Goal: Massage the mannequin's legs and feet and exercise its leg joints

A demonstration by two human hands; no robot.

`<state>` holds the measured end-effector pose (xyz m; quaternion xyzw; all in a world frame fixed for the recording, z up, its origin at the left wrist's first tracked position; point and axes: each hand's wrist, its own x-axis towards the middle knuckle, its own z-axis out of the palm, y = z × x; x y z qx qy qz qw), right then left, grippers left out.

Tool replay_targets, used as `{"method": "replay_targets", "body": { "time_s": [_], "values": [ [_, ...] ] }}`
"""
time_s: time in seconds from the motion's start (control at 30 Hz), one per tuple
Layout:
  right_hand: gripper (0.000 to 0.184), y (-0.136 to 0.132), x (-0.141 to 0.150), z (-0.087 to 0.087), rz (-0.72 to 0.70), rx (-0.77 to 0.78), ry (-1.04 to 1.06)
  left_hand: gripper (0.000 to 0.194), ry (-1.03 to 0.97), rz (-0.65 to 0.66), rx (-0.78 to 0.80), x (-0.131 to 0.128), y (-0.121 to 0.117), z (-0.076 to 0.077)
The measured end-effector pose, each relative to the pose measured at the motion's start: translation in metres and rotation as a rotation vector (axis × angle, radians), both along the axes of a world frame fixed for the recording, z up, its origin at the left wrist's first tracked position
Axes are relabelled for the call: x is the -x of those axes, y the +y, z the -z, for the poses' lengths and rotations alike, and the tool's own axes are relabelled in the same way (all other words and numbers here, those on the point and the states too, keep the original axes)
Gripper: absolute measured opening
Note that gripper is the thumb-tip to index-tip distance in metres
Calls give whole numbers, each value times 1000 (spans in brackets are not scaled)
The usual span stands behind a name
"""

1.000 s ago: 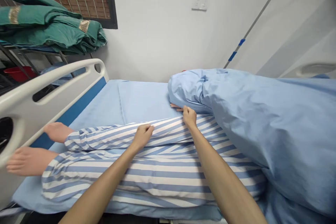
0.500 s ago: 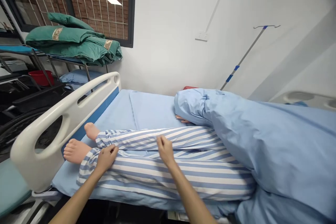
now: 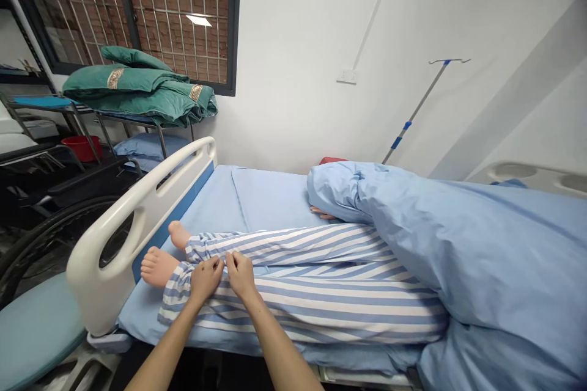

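The left hand [image 3: 205, 278] and the right hand [image 3: 241, 275] now sit almost side by side on the striped pyjama trousers [image 3: 293, 308] of a patient manikin, low on the legs near the cuffs. Half a second ago they were well apart, with the right hand further up the legs. The fingers of each hand are together and pinch the striped cloth, and the two hands nearly touch.

The trousers lie on the bed, their two legs running toward 9 o'clock from the hands. Two bare manikin feet [image 3: 159, 267] stick out of the cuffs at about 9 o'clock, just beside the left hand. One manikin hand [image 3: 322, 214] shows at 1 o'clock, at the edge of the blue duvet [image 3: 481, 250], which covers everything from there toward 3 o'clock. The blue bed sheet [image 3: 270, 198] spreads at 12 o'clock. One white bed end [image 3: 137, 226] stands at 10 o'clock. Beyond it are a stack of green quilts [image 3: 137, 88], one red basin [image 3: 81, 148] and one wheelchair wheel [image 3: 55, 244]. One IV pole [image 3: 415, 110] leans at 2 o'clock
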<state>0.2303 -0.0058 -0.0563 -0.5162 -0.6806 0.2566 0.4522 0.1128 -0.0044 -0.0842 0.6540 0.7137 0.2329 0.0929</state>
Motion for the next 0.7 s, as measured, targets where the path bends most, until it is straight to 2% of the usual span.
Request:
{"method": "replay_targets", "body": {
  "time_s": [0.13,0.23,0.4,0.5,0.7],
  "values": [
    [39,7,7,19,69,7,-29,28,-8,9,5,2,-1,2],
    [41,8,6,24,99,6,-15,29,-74,17,-8,1,1,-1],
    [40,6,5,23,98,-6,16,33,-424,77,-84,-12,9,-13],
    [40,6,4,23,106,7,39,34,-560,65,-101,-18,11,-13],
    [39,6,5,24,118,2,4,32,-304,113,-67,-9,9,-1]
  ]
}}
